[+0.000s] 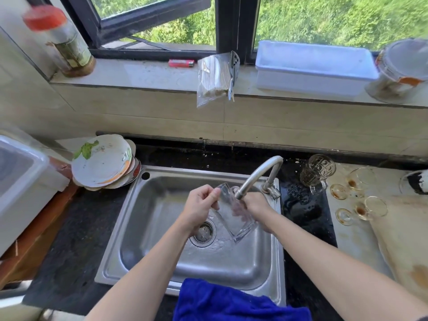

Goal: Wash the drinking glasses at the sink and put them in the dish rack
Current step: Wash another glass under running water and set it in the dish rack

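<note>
Over the sink (162, 262), both hands hold a clear tumbler (234, 216) tilted under the faucet (257, 174) spout. The left hand (199, 209) has its fingers closed on the rim; the right hand (254, 205) wraps the far side. Open basin lies to the left and toward the near edge, where a blue cloth (231, 302) drapes. Dirty glasses (359, 179) crowd the surface's right side; stacked plates (104, 161) sit at the sink's back-left corner.

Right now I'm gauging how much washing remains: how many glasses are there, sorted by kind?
Tall clear tumbler, held in both hands under the tap: 1
Patterned mugs with handles on the counter: 2
Stained stemmed glasses lying on their sides: 2
Total: 5
</note>
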Demonstrator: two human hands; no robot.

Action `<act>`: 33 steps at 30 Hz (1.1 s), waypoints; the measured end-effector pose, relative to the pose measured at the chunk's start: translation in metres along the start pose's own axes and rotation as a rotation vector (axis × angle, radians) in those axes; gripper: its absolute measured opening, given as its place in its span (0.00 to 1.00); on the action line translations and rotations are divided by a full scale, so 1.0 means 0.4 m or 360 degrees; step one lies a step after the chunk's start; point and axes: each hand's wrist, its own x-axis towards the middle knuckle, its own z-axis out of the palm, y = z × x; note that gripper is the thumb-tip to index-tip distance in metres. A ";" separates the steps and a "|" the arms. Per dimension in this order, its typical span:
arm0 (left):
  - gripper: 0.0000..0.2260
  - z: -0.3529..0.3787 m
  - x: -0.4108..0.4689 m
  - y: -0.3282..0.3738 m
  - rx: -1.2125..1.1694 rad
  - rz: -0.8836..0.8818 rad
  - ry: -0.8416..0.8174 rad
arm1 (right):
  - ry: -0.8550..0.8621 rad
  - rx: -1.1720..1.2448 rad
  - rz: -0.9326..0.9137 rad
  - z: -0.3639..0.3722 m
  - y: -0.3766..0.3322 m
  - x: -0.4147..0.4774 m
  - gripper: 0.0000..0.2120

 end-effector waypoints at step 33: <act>0.14 0.054 -0.012 -0.039 0.0721 0.0257 0.0466 | 0.0326 -0.0064 -0.0001 0.105 0.030 -0.037 0.17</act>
